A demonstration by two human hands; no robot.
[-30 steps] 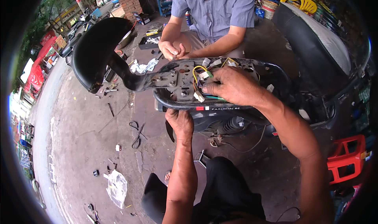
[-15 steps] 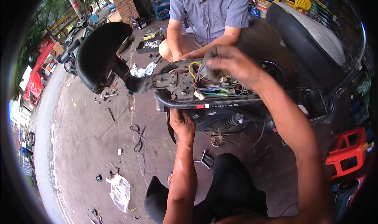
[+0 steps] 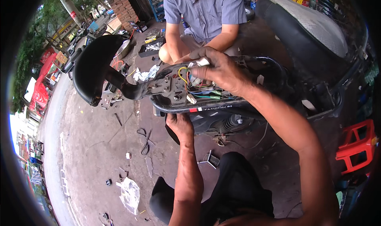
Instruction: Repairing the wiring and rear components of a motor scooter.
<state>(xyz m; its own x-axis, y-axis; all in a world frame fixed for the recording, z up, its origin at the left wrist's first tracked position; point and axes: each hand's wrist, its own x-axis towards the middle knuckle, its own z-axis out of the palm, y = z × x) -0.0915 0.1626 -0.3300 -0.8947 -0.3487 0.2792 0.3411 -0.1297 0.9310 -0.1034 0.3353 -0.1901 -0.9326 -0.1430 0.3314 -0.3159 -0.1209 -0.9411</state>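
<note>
In front of me is a scooter's rear frame, a dark metal carrier with its top uncovered. Wires in several colours lie inside it, and a yellow wire loops up near the bolted bracket. My right hand is closed over the wiring, with a white wire connector at its fingers. Below the near rail, my left hand reaches up under the frame, its fingertips hidden there. A black padded backrest sticks out at the left end on a curved arm.
Across the frame a person in a blue-grey shirt crouches, forearms close to it. The removed seat stands at the right, above a red stool. A plastic bag, a black cable and tools lie on the ground.
The whole view has shifted slightly. My right hand has come down and left over the wires, and a white connector now shows at its fingers. My left hand stays under the rail.
</note>
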